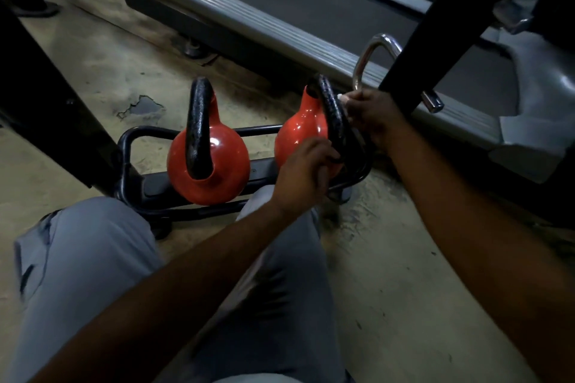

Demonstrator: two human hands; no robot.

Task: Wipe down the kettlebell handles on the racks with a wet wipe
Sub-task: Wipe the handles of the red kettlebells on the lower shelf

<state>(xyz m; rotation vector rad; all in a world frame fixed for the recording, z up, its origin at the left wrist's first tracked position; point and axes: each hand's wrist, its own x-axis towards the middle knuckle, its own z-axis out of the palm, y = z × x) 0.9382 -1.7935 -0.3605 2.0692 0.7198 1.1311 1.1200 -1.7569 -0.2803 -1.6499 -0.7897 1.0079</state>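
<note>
Two red kettlebells with black handles sit on a low black rack (130, 146) on the floor. The left kettlebell (214, 165) stands untouched. My left hand (306, 171) grips the near base of the right kettlebell's black handle (331, 112). My right hand (371, 116) holds a white wet wipe (342, 98) against the far side of that same handle; only a small corner of the wipe shows. The right kettlebell's red body (298, 130) is partly hidden behind my left hand.
A grey treadmill deck (249, 19) runs along behind the rack. A black machine post (435, 28) crosses above my right hand, beside a chrome handle (370, 53). Another dark frame (46, 96) stands at left. My knees in grey trousers (93, 258) fill the foreground over cracked concrete floor.
</note>
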